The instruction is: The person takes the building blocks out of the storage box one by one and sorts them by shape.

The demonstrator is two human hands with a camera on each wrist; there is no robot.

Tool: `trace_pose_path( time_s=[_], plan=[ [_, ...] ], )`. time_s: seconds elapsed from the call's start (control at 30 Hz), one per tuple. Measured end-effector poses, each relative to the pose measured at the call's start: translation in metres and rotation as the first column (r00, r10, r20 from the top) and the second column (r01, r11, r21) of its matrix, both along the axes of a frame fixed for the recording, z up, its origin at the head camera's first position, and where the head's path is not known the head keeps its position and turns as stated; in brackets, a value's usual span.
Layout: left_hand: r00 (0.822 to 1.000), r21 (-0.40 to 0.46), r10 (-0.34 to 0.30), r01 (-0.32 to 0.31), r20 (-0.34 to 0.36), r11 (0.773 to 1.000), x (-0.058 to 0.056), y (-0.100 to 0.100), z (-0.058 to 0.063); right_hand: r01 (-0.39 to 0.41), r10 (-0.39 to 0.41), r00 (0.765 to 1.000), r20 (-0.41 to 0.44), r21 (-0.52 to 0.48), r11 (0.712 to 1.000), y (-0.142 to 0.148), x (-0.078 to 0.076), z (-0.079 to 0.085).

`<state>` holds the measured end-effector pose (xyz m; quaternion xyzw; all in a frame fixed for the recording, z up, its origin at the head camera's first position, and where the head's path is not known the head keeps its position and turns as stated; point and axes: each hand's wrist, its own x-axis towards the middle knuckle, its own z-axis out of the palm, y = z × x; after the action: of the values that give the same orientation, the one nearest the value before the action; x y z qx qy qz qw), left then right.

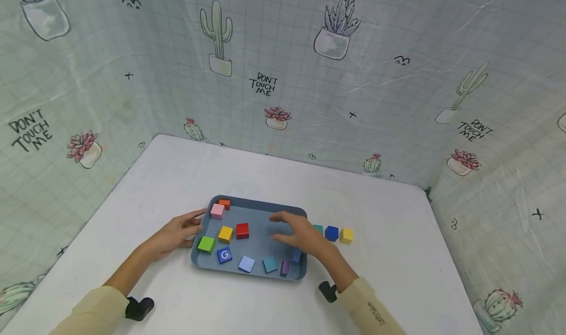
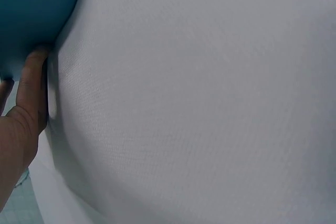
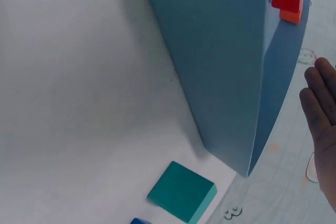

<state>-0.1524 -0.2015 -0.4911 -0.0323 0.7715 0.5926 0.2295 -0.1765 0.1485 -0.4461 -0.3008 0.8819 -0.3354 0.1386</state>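
A blue-grey tray lies on the table with several small coloured blocks in it. At its left end, my left hand touches the outer wall, fingers fairly straight, as the left wrist view shows too. My right hand is over the tray's right end, thumb and fingers spread apart with nothing between them. Below that hand, a blue block sits in the right corner beside a purple block. Further left in the tray are a red block, a yellow block and a green block.
Outside the tray's right end stand a teal block, a dark blue block and a yellow cube. The white table meets a cactus-printed cloth behind and at both sides.
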Motion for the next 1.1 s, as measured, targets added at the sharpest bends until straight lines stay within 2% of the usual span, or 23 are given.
trace_pose_path(
  time_s=[0.47,0.8,1.1],
  plan=[
    [1.000,0.000,0.014,-0.014,-0.002,1.000,0.001,-0.001,-0.004,-0.031,0.033,0.998,-0.053,0.048,0.998,-0.016,-0.002,-0.001],
    [1.000,0.001,-0.005,0.005,-0.013,1.000,0.002,-0.001,-0.004,-0.030,0.034,0.998,-0.055,0.068,0.997,-0.026,-0.002,-0.004],
    [1.000,-0.007,0.008,-0.008,-0.013,1.000,0.001,-0.001,-0.005,-0.042,0.048,0.996,-0.079,0.076,0.996,-0.040,-0.007,-0.004]
  ],
)
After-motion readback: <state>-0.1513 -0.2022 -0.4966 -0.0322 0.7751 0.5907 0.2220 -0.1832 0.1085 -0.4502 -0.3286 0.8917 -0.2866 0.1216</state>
